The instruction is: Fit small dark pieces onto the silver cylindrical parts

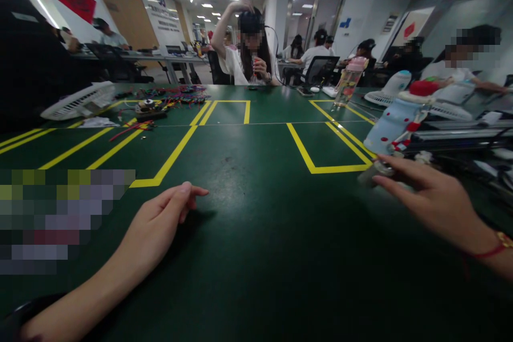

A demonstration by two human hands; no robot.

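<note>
Two bare hands over the green table [256,256]. Left hand [160,230] rests loosely curled, holding nothing, as if parked. Right hand [428,197] reaches, fingers spread and not yet closed, touching the base of a tilted blue-and-white bottle [395,125] beside yellow tape lines [316,168].

Both forearms are bare, the right hand [430,200] wearing a thin red cord bracelet with a small gold-coloured piece at the wrist, the left hand [160,224] ringless, something dark at its forearm's lower edge.
</note>
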